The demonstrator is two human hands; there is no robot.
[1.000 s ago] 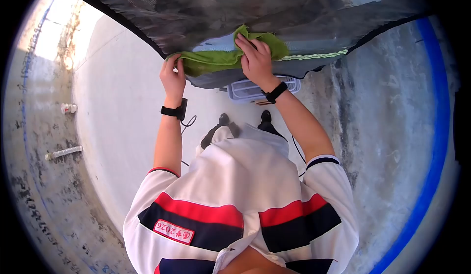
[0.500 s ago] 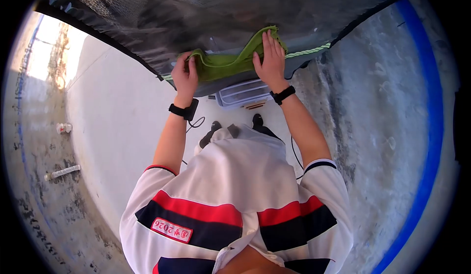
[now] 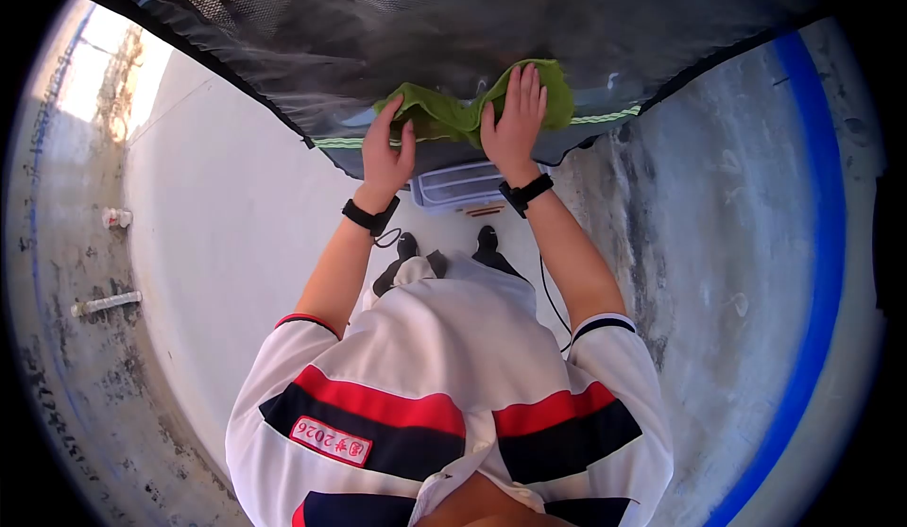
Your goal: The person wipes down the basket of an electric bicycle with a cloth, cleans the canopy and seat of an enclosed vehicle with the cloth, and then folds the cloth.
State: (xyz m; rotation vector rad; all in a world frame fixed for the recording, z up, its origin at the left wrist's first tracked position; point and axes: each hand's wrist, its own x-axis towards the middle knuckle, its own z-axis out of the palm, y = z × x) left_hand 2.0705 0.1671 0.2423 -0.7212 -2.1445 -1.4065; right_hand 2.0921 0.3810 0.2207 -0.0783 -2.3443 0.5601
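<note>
A green cloth lies bunched and folded against the lower part of a dark, shiny hanging cover with mesh. At the cloth's left end is my left hand, its thumb and fingers spread apart and touching the cloth. My right hand rests flat on the cloth's right part, fingers extended and pointing up. Each wrist wears a black strap. Beside and below the cloth, a light green striped band runs along the cover.
Below the cover's lower edge sits a grey plastic basket, partly hidden, with thin brown pieces near it. My shoes stand on the pale floor. A blue stripe curves at right; white pipe stubs show at left.
My left hand has moved right, its fingers now spread wider. The right hand first shifted right, then slightly back left, and now lies flatter. The cloth has moved right and bunched up.
</note>
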